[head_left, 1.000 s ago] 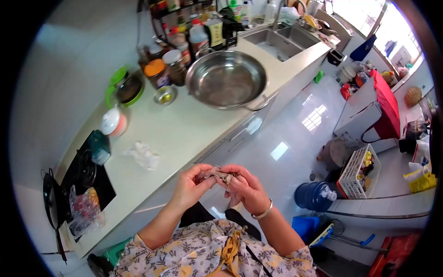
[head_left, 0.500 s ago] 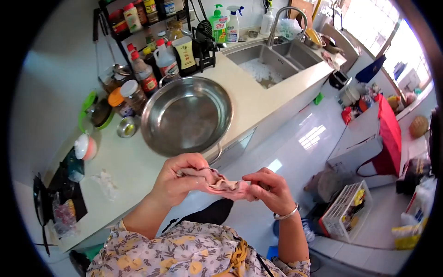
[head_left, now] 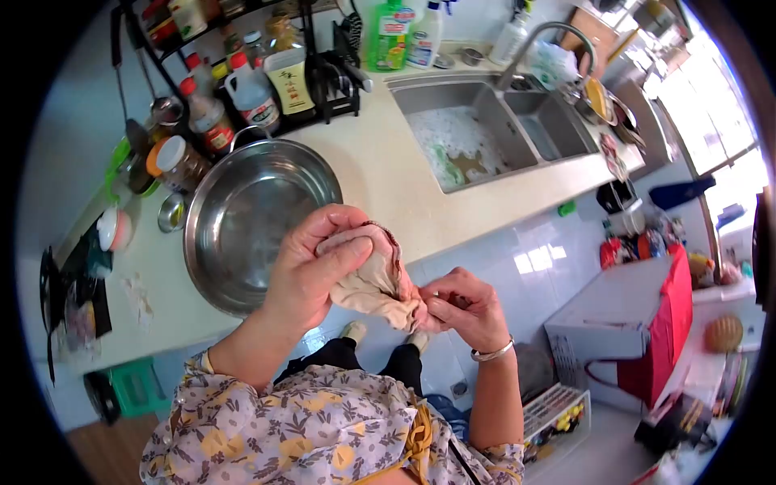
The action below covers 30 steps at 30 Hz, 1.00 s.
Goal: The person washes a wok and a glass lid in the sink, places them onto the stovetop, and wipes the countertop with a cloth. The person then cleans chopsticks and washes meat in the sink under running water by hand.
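Note:
A crumpled pink and beige cloth [head_left: 378, 283] with a dark edge is stretched between my two hands, in front of the counter. My left hand [head_left: 311, 263] grips its upper left part, thumb on top and fingers behind. At the lower right end, my right hand [head_left: 466, 301] pinches the cloth between bent fingers; a bracelet [head_left: 493, 352] is on that wrist. Just behind my left hand stands a large, shiny metal pan [head_left: 250, 212] with loop handles, nothing visible inside it.
Beyond the pan is a double sink [head_left: 461, 137] with suds in the left basin and a curved faucet [head_left: 558, 31]. Sauce bottles [head_left: 250, 93] and jars crowd the wall side. A small metal bowl [head_left: 171, 212] sits left. On the right stand a white box [head_left: 606, 323] and a crate [head_left: 558, 420].
The view has shifted right towards the sink. The cloth, bunched narrow before, is now spread wider below my left hand. Both hands still hold it.

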Tool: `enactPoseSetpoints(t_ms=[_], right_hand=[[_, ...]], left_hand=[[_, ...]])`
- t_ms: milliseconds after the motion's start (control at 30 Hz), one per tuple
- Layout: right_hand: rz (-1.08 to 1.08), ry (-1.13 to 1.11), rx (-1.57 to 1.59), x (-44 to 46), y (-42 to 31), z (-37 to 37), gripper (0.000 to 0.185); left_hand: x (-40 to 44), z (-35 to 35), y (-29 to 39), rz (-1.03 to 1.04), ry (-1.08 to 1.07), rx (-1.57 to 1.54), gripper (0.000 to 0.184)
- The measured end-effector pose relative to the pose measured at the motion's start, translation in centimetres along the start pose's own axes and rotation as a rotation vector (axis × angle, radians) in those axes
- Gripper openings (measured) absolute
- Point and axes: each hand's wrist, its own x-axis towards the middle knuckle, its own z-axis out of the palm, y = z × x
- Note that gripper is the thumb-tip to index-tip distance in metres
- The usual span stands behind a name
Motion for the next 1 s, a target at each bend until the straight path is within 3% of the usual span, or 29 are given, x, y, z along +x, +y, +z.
enactPoseSetpoints(t_ms=[67,167,233,300,333,400,433,500,533,567,700,767,833,867,967,1000], right_hand=[[-0.177,-0.149,-0.153,1.9,0.6,-1.3,0.009],[-0.188,-0.221,-0.229,3.5,0.9,-3.6,0.010],[-0.166,-0.341,-0.333,4.7,0.7,-6.0,0.013],[-0.760,0.002,-0.765,5.0,-2.1,-7.5,0.014],[-0.757,-0.012,-0.742,4.8,-3.4,-8.2,0.014],[-0.929,0.238,-0.667,5.1,-5.6,-9.6,0.018],[-0.933,0.218,-0.658,5.8,-5.4,-10.1,0.018],[-0.776,0.141,-0.522,7.4,-3.9,-10.8,0.020],[-0.729,0.143,-0.516,7.8,-3.2,-10.8,0.023],[-0.862,0.201,-0.596,8.3,-3.1,-10.6,0.021],[-0.690,0.122,-0.604,10.1,-0.7,-9.6,0.013],[-0.615,0.200,-0.627,12.2,3.1,-8.6,0.014],[-0.446,0.156,-0.518,13.4,7.8,-6.9,0.028],[-0.581,0.000,-0.545,13.1,8.8,-6.2,0.036],[-0.652,-0.173,-1.175,11.3,12.5,-3.0,0.046],[-0.626,-0.192,-1.206,11.6,12.7,-2.3,0.048]], left_hand=[[0.0,1.0,-0.9,0.093,0.059,0.070,0.022],[-1.0,3.8,-3.1,0.200,0.340,0.141,0.020],[-1.6,6.0,-4.6,0.283,0.496,0.442,0.018],[-1.3,8.6,-5.7,0.383,0.500,0.509,0.017],[-0.7,10.3,-6.0,0.603,0.506,0.556,0.017],[-0.1,11.8,-6.7,0.853,0.533,0.762,0.017],[-0.1,11.8,-7.4,0.858,0.553,0.769,0.017],[-0.1,11.3,-9.2,0.545,0.747,0.777,0.016],[0.0,10.9,-10.1,0.553,0.753,0.776,0.016],[0.2,10.4,-11.2,0.522,0.756,0.743,0.016],[1.8,6.4,-15.1,0.414,0.772,0.565,0.019],[3.1,3.1,-16.6,0.373,0.834,0.229,0.023],[3.6,0.9,-17.2,0.325,0.882,0.305,0.030],[3.0,-0.2,-17.9,0.246,0.903,0.351,0.034],[-1.6,-2.7,-18.6,0.106,0.797,0.544,0.032],[-3.6,-2.6,-17.7,0.031,0.772,0.557,0.029]])
